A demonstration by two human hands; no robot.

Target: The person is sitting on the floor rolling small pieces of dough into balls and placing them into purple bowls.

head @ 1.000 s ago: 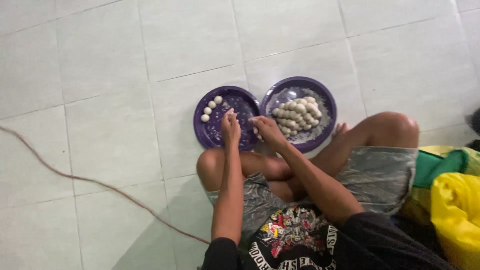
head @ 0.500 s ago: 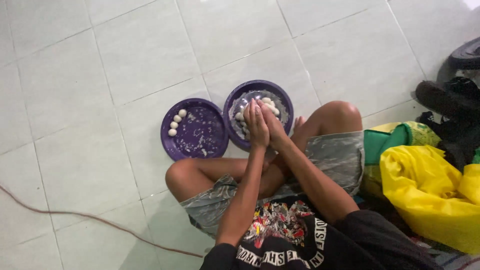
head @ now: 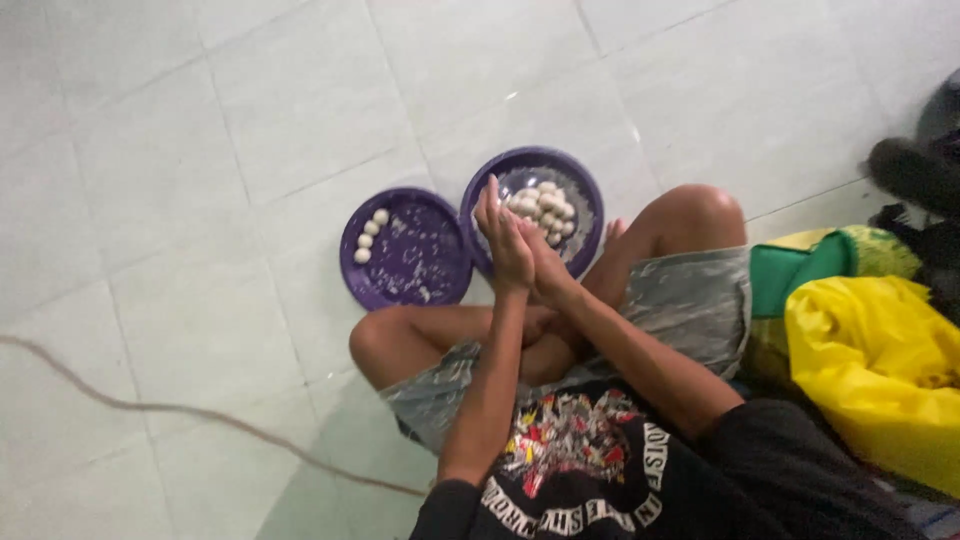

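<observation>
left hand [head: 503, 235] and right hand [head: 540, 262] pressed palm to palm, fingers together, over purple bowl [head: 585, 190] of white dough balls [head: 545, 205]; anything between palms hidden.

Two round purple plates [head: 405, 250] are set on a floor [head: 200, 150] of pale grey-white tiles crossed by thin darker grout lines. White balls [head: 370, 230] are lined along one plate's edge, and white specks are scattered over its purple surface. A heap of white balls [head: 545, 205] is seen in the other plate [head: 585, 185]. Grey shorts [head: 690, 300] and a black shirt [head: 600, 480] printed in red, yellow and white are worn. A bright yellow bag [head: 870, 370] and green cloth [head: 810, 265] are seen beside.
</observation>
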